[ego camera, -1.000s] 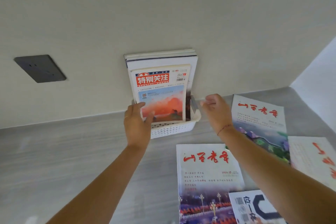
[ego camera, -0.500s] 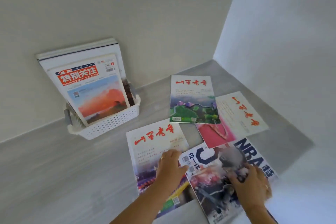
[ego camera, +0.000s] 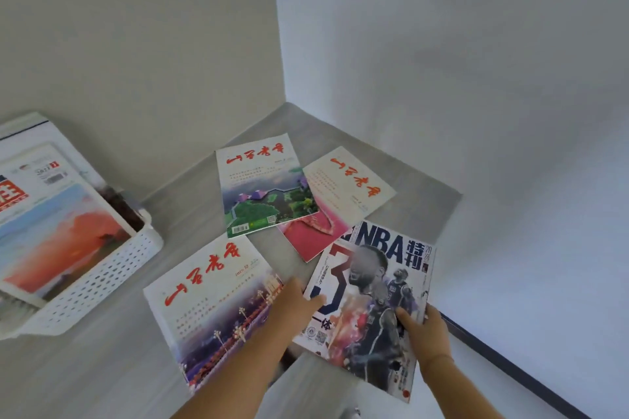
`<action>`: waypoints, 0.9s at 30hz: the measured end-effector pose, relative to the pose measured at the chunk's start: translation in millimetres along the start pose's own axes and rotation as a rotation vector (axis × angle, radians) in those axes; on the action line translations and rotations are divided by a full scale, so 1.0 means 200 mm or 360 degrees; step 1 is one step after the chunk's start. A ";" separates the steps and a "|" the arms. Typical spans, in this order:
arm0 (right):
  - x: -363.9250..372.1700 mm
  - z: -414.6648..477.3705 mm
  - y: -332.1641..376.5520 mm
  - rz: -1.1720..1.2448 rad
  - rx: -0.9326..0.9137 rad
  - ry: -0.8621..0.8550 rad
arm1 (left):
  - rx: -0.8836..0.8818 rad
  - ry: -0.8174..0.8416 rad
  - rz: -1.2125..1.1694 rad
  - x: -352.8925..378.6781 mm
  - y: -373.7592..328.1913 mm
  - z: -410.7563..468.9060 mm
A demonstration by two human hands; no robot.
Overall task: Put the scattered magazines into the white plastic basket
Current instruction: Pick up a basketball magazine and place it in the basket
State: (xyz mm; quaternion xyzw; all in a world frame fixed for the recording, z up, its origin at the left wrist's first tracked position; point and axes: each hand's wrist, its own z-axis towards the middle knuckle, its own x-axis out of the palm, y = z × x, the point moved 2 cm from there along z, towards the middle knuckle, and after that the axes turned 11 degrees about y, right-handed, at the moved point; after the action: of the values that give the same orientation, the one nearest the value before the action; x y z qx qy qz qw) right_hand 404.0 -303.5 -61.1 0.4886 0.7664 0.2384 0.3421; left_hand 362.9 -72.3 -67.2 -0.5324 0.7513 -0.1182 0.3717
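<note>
Far left of the frame: white basket, already stuffed with upright magazines, a sunset cover leaning in front. Partly cut off by the left edge.

Lower centre: city-lights magazine flat on the counter, still to be collected. Above it, toward the middle: green-landscape magazine flat as well, its right edge overlapping a pink-bottomed magazine that runs toward the right corner.

Just right of centre, low: left hand at the left edge of the NBA magazine, thumb on the cover, fingers hidden beneath, so apparently pinching that edge. Lower right: right hand closed on the opposite edge, thumb on top, other fingers out of sight behind. Magazine seemingly raised off the counter, near corner hanging past the counter's front edge, top corner over the pink one.

Step in hand: lifting the NBA issue, with three more loose ones lying behind.

Next move, as a judgement: carry across to the far left, tip upright, slide down in front of or behind the sunset cover. Little spare room visible in the basket, so likely a need to part the standing stack with one hand while feeding with the other. Risk of floppy pages buckling against the rim.
</note>
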 end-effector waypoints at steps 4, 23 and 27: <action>-0.12 -0.02 0.01 0.0009 -0.0084 0.0117 | -0.0034 0.0050 -0.0021 0.05 -0.03 -0.02; -0.27 -0.29 0.22 0.0034 -0.0381 0.0540 | 0.0269 0.0310 -0.0777 -0.06 -0.04 -0.16; -0.15 -0.25 0.39 -0.0034 -0.0491 0.0661 | 0.0450 0.0078 -0.0831 -0.29 -0.03 -0.27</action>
State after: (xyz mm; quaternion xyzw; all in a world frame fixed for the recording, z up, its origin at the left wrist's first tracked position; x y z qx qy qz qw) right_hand 420.5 -300.0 34.8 0.3632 0.7799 0.4440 0.2504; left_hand 339.7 -34.5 -1.7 -0.6477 0.5737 -0.3261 0.3809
